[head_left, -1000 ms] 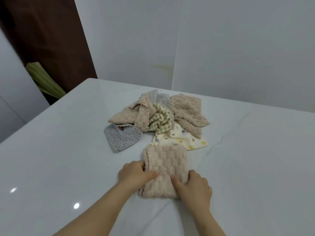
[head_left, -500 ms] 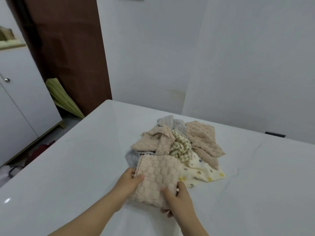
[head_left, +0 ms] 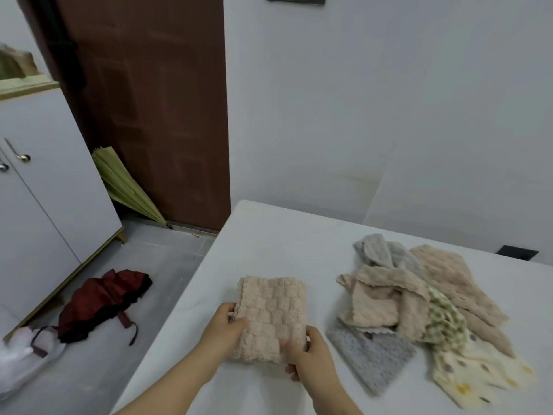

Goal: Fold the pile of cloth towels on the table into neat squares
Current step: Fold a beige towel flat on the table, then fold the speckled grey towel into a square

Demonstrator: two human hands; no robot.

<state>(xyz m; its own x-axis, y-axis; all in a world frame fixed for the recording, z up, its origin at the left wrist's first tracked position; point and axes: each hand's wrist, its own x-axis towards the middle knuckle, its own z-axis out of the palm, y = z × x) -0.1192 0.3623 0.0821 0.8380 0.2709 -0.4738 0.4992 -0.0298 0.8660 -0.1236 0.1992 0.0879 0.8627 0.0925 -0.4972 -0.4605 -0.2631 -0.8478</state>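
A folded beige waffle towel [head_left: 270, 316] is held near the left edge of the white table [head_left: 269, 241]. My left hand [head_left: 226, 326] grips its left side, thumb on top. My right hand [head_left: 311, 359] pinches its near right corner. To the right lies the loose pile of towels [head_left: 419, 307]: a grey one at the back, crumpled beige ones, a green checked one, a grey dotted one [head_left: 371, 359] in front and a cream spotted one [head_left: 478, 375] at the near right.
The table's left edge drops to a grey floor with a dark red umbrella [head_left: 101, 304] and a white bag [head_left: 21, 360]. A white cabinet [head_left: 39, 205], a green umbrella [head_left: 125, 187] and a brown door [head_left: 149, 100] stand beyond. A white wall is behind the table.
Both hands have carried the folded beige towel from in front of the pile to the left side of the table. My view has turned left and upward.
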